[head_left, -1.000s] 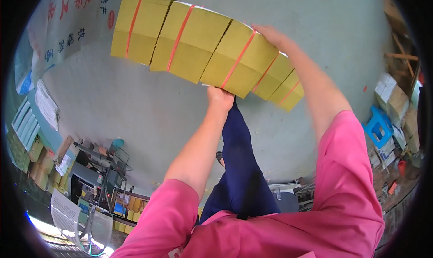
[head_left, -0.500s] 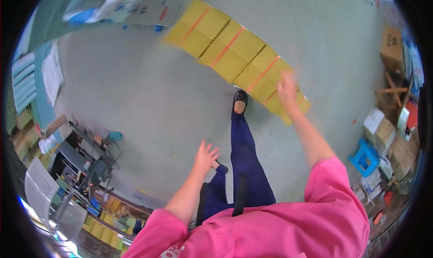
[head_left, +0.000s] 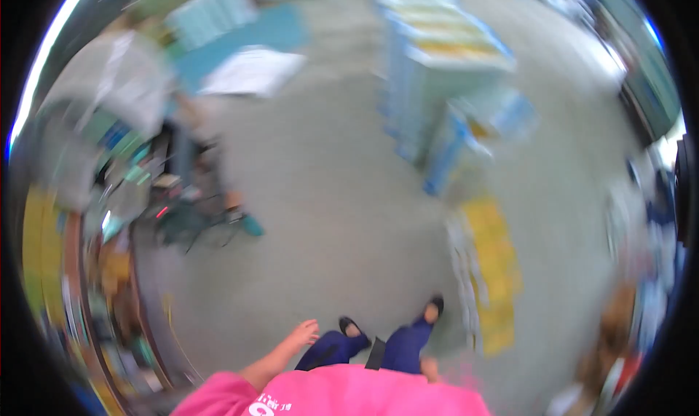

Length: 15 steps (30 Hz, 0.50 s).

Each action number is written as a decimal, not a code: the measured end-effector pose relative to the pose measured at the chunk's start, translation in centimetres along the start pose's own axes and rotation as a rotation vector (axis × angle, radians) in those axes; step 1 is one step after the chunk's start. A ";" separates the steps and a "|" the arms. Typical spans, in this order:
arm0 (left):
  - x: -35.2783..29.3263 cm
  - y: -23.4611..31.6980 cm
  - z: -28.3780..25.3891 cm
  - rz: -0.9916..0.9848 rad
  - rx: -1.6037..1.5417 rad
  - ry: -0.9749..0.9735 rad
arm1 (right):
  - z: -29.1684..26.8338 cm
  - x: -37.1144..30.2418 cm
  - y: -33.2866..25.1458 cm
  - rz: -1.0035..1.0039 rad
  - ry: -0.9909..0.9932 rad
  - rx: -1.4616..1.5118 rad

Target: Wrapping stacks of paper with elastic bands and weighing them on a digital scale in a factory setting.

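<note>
My left hand hangs beside my left leg with its fingers spread and nothing in them. Only a small blurred part of my right hand shows, low beside my right thigh; its fingers cannot be made out. A long row of yellow bundles lies on the floor to the right of my right foot, apart from both hands. The row's near side shows a pale edge.
Ahead stands a tall pale stack with blue edges, and a smaller blue-and-white bundle leans close by. At left, a blurred figure in a pale top is beside dark equipment and cables. Piled goods line the right.
My view has swung up and to the left. My right hand, which was over the yellow row, is now down by my thigh. The row appears lower and farther right.
</note>
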<state>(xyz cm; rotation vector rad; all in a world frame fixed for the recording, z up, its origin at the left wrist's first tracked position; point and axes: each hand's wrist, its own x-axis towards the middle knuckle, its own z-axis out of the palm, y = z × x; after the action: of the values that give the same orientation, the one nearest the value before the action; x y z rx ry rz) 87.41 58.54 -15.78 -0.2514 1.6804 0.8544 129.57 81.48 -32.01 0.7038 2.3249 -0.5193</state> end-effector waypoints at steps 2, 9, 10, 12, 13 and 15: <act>-2.5 -0.3 -3.8 0.123 -0.133 0.106 | -8.4 7.1 -4.3 -0.228 0.073 -0.158; -8.7 -14.3 -24.2 0.339 -0.237 0.693 | -25.5 23.9 -30.4 -0.758 0.043 -0.538; -11.0 -16.2 -26.5 0.299 -0.344 0.731 | -26.6 24.9 -33.3 -0.765 0.028 -0.563; -15.7 -19.9 -30.4 0.113 -0.532 0.798 | -27.1 27.6 -38.4 -0.786 -0.042 -0.596; -14.7 -22.7 -30.8 0.098 -0.588 0.824 | -27.9 28.9 -41.0 -0.803 -0.071 -0.631; -15.9 -38.1 -28.8 0.101 -0.064 1.238 | -29.9 32.2 -48.1 -0.826 -0.118 -0.671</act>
<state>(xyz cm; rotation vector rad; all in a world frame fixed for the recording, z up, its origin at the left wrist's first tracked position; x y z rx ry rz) 92.47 8.48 -14.88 -0.8692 2.8145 0.8720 65.85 70.89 -24.00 -0.6064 2.3808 -0.0764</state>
